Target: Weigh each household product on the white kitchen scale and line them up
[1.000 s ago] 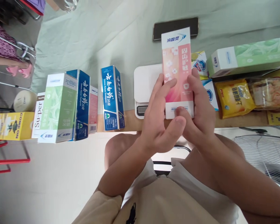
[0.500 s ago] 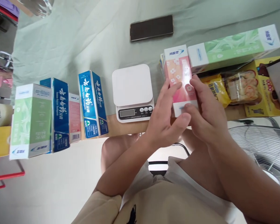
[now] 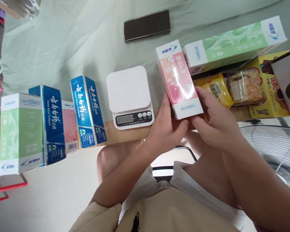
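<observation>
I hold a pink and white toothpaste box with both hands, its near end toward me and its far end tilted to the left. My left hand grips the box's near left corner from below. My right hand is wrapped round its near right side. A white kitchen scale with a blank display sits just left of the box on the green cloth.
Several toothpaste boxes stand in a row at the left. A long green box, a yellow snack bag and a yellow carton lie at the right. A dark phone lies beyond. A fan grille sits at the right.
The pink box came down from upright over the scale and now tilts left, held lower near the scale's right side. My fingers shifted from its face to its near end.
</observation>
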`<state>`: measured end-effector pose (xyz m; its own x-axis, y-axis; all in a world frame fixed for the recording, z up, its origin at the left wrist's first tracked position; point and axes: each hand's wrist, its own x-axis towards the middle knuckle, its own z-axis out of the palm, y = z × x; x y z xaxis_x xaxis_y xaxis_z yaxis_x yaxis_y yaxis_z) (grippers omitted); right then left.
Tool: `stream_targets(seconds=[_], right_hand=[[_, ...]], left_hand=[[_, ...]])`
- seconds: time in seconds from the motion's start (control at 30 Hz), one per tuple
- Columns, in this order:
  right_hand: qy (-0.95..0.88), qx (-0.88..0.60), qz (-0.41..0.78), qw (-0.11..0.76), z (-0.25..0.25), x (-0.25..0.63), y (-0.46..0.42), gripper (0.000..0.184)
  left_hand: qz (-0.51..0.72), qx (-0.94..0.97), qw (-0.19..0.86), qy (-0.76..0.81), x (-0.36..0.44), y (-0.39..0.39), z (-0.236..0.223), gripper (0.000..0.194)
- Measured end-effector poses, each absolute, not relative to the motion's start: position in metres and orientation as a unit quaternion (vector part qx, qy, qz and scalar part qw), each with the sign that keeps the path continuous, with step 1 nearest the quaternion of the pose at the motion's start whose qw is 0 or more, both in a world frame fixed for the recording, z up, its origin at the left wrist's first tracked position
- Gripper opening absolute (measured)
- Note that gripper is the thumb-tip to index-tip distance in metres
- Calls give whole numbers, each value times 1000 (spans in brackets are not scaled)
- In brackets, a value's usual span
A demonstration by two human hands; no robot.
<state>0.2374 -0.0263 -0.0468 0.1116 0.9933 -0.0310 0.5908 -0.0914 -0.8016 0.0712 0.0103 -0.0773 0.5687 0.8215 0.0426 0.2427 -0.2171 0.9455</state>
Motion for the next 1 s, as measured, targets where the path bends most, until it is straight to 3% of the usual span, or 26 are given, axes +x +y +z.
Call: stream_targets(seconds=[0.23, 0.43, 0.57, 0.63, 0.73, 0.9, 1.0], right_hand=[[-584, -708, 271, 292, -40, 233, -24, 62], [-572, -716, 281, 285, -47, 233, -27, 69], [-588, -662, 225, 407, -64, 232, -33, 81], [-591, -617, 177, 489, -67, 228, -34, 73], [-591, -562, 85, 572, -61, 216, -33, 55], [-650, -471, 60, 593, -48, 172, -30, 47], [-686, -409, 101, 593, -49, 135, -25, 44]], left_hand=[[277, 713, 509, 395, 78, 6, -86, 76], [261, 720, 496, 408, 78, 8, -86, 73], [259, 734, 482, 403, 74, 7, -90, 83], [287, 733, 470, 400, 70, 4, -90, 87], [358, 733, 421, 396, 56, 1, -78, 77], [416, 722, 343, 434, 12, 3, -34, 43], [474, 696, 301, 448, -22, 12, -24, 39]])
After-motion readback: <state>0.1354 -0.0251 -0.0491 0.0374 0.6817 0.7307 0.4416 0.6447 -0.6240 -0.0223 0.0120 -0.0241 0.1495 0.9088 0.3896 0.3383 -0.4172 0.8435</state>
